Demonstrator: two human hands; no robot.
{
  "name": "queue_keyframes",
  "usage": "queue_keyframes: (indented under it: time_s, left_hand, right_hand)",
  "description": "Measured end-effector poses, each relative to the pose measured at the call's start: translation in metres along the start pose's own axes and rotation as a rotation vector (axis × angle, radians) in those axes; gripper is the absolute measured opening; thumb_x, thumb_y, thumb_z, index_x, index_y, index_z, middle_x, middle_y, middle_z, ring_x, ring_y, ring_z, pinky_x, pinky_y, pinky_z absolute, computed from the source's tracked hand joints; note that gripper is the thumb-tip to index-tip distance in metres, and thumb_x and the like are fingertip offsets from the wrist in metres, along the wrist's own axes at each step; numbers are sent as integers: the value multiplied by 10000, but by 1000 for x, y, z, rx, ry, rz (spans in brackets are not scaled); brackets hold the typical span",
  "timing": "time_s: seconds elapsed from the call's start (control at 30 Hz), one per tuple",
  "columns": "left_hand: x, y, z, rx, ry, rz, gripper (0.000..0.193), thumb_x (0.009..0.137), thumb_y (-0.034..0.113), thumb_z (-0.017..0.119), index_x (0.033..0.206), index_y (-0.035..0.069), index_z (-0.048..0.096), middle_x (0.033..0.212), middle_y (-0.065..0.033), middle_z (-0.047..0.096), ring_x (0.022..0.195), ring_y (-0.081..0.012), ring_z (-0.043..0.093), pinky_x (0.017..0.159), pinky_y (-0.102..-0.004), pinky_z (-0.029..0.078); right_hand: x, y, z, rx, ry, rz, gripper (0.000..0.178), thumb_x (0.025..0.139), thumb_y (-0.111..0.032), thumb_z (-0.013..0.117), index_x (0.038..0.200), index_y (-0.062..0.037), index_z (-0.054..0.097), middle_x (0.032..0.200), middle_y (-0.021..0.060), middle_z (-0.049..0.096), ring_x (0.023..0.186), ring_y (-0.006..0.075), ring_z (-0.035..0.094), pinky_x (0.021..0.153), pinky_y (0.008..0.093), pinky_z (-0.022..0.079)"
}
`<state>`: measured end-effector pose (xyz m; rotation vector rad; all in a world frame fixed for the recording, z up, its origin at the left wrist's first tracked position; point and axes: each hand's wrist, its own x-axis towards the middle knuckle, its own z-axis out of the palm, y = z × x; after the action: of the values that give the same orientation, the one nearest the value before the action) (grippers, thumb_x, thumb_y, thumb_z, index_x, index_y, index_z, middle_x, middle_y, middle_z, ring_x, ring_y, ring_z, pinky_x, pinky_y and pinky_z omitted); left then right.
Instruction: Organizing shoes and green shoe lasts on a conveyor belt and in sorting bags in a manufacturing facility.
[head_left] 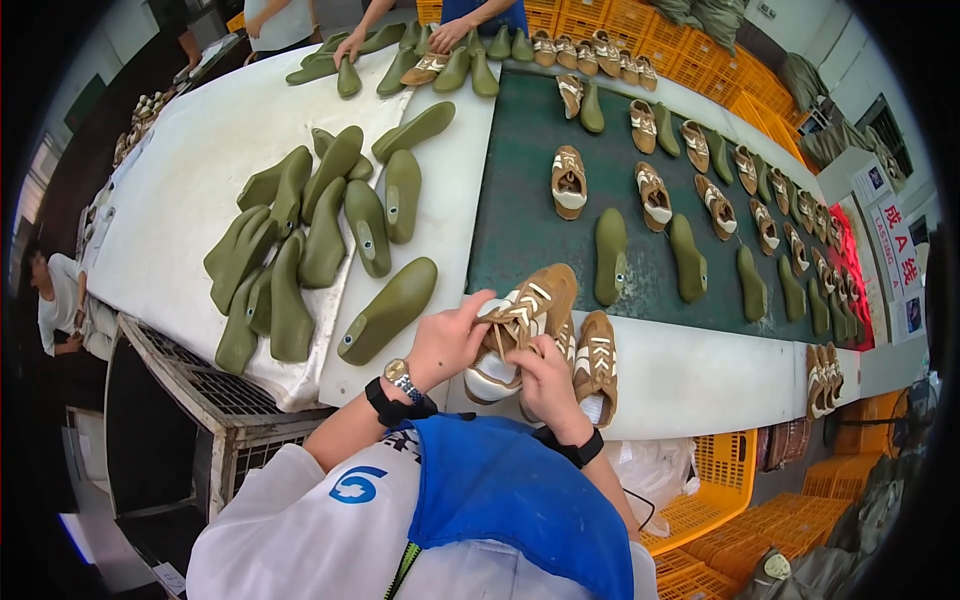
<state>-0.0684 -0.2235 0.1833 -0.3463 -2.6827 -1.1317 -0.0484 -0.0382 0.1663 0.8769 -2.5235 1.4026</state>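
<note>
A brown sneaker with white stripes and laces (545,298) is between my hands at the near edge of the table, its toe pointing away from me. My left hand (452,342), with a watch on its wrist, is closed on the left side of the shoe's collar. At the shoe's opening, the fingers of my right hand (546,378) are pinched together around the tongue and lace area; the exact part is hidden. A similar brown sneaker (597,362) stands just right of my right hand, and another is partly hidden behind it. A green shoe last (388,312) lies left of my left hand.
Several green lasts (325,235) are piled on the white table (170,215). A dark green conveyor belt (520,230) carries rows of sneakers and lasts. Across the table, another person's hands (448,37) touch shoes and lasts. An orange crate (735,470) stands at lower right.
</note>
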Motion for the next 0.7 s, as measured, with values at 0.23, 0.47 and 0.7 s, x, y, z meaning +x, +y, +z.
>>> queue_keyframes:
  time_s: [0.23, 0.47, 0.7]
  left_hand:
    - [7, 7, -4, 225, -231, 494, 222, 721, 107, 574, 938, 152, 567, 664, -62, 524, 629, -262, 555, 550, -372, 440]
    - [-6, -16, -9, 97, -295, 673, 173, 677, 47, 577, 825, 135, 555, 638, -49, 441, 618, -251, 508, 553, -367, 401]
    - [-14, -36, -9, 142, -284, 294, 427, 780, 185, 610, 1185, 107, 497, 775, -95, 589, 703, -303, 575, 643, -387, 459]
  right_hand:
    - [-2, -3, 6, -8, 308, 205, 217, 818, 43, 493, 1028, -12, 494, 843, 122, 562, 678, 191, 574, 594, 282, 456]
    - [-6, 18, 5, 153, 492, 442, 287, 820, 45, 495, 1096, -26, 457, 883, 153, 609, 703, 220, 626, 596, 301, 491]
    - [-2, 34, 19, -171, 86, 198, 491, 779, 1, 593, 1235, -76, 425, 957, 156, 561, 686, 240, 603, 631, 328, 483]
